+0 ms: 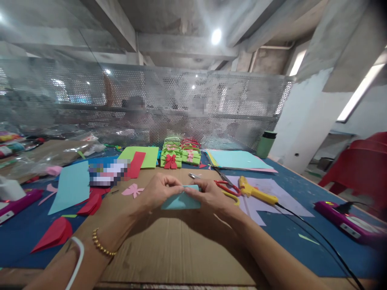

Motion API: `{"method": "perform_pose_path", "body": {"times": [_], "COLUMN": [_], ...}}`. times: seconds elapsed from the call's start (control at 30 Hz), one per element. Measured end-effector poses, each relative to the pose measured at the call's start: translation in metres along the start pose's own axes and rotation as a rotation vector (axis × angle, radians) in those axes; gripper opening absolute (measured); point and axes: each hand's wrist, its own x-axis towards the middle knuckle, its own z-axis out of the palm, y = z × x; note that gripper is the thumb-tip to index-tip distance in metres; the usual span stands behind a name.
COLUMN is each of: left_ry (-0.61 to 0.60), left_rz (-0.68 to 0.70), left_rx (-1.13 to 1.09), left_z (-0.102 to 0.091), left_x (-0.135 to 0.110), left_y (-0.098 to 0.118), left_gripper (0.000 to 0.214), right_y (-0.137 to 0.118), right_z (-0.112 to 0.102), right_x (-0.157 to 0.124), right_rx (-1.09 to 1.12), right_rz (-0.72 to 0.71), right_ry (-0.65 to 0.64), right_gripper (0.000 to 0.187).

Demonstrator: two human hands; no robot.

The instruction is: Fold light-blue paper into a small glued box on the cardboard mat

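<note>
A folded piece of light blue paper (181, 202) is held between my two hands above the brown cardboard sheet (181, 249). My left hand (160, 190) pinches its upper left edge, with thumb and fingers close together. At the right end, my right hand (209, 195) grips the paper, its thumb lying over the front. The fingers behind the paper are hidden. Left of my left hand lies a pink paper bow cutout (133, 190). Close to my right hand are scissors with red handles (228, 187) and a yellow-handled pair (232, 197).
A yellow hot glue gun (256, 194) rests on lilac paper (281, 197), its black cord running right. Small green paper bags (171, 159) with bows stand behind. Blue paper (72, 187) and red folded pieces (56, 233) lie left. A purple power strip (347, 221) sits right.
</note>
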Motion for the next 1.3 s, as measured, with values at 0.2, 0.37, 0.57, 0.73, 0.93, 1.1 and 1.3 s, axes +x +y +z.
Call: {"method": "perform_pose_path", "body": {"times": [0.2, 0.37, 0.57, 0.73, 0.93, 1.1, 1.3], "left_ry": [-0.024, -0.089, -0.124, 0.035, -0.028, -0.029, -0.095], "left_rz": [0.145, 0.185, 0.156, 0.074, 0.062, 0.039, 0.028], "left_rx": [0.145, 0.169, 0.049, -0.114, -0.078, -0.045, -0.099], "left_z": [0.001, 0.001, 0.002, -0.011, -0.017, -0.014, -0.017], "left_x": [0.002, 0.003, 0.005, 0.007, 0.008, 0.009, 0.006], "left_y": [-0.005, -0.01, -0.014, -0.011, -0.012, -0.017, -0.015], "left_gripper": [0.031, 0.029, 0.03, 0.041, 0.037, 0.03, 0.031], "right_y": [0.012, 0.005, 0.009, 0.008, 0.005, 0.005, 0.008], "right_z": [-0.001, -0.003, -0.004, -0.008, -0.01, -0.01, -0.009], "right_x": [0.002, -0.002, 0.0, 0.001, 0.002, 0.003, 0.003], "right_rx": [0.058, 0.041, 0.076, 0.116, 0.123, 0.091, 0.093], "right_rz": [0.012, -0.008, 0.011, 0.021, 0.021, 0.0, -0.007], "right_ry": [-0.051, -0.098, -0.101, -0.005, 0.014, 0.02, -0.029], "right_gripper": [0.045, 0.043, 0.042, 0.042, 0.044, 0.045, 0.045]}}
